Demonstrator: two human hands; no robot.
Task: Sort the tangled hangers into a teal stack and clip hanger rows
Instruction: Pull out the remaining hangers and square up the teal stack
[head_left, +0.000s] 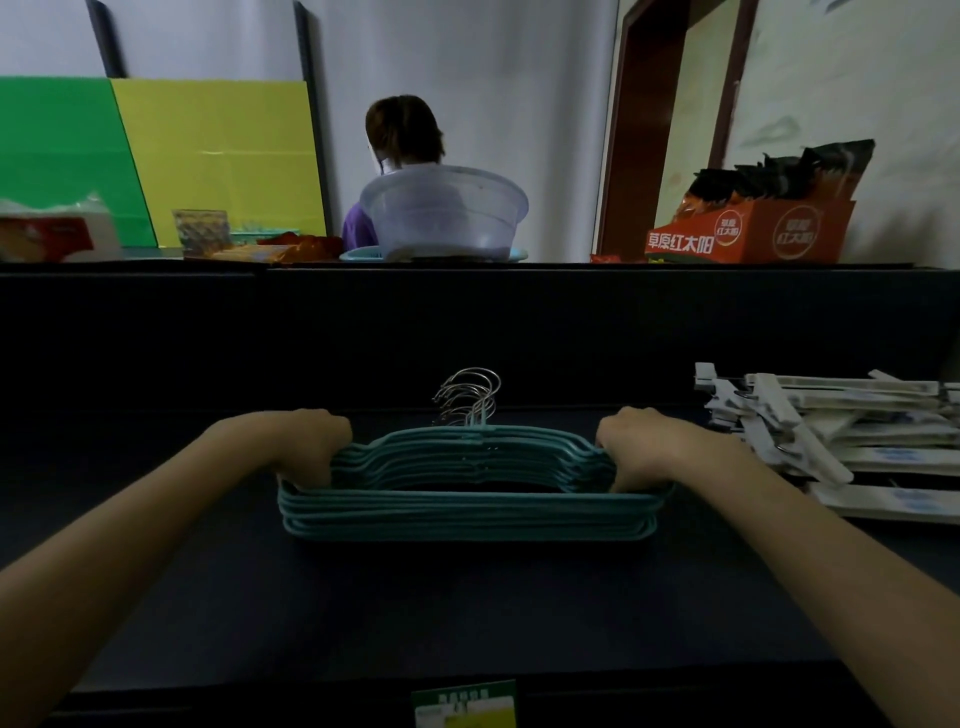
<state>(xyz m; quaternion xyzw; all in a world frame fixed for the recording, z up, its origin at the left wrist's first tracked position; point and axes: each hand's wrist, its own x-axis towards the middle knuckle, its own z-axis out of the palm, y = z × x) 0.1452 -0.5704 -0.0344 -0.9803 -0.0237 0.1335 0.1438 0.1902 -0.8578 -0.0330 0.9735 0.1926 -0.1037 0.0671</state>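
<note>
Dark bench (467, 597): teal hanger stack (467, 499) at centre, hooks pointing away. White clip hangers (841, 431) piled at right. Left hand (306, 441) and right hand (644, 441) each curled round a stack shoulder, gripping.

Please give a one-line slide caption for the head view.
The left hand and right hand grip the ends of the teal stack; white clip hangers lie to its right.

— Where are the hands?
— Left hand (306, 441) and right hand (644, 447) each grip one end of the teal stack (467, 512) on the dark table (467, 613); its metal hooks (470, 397) point away
— And the clip hangers (841, 436)?
— Piled at the right, near the right hand
</note>
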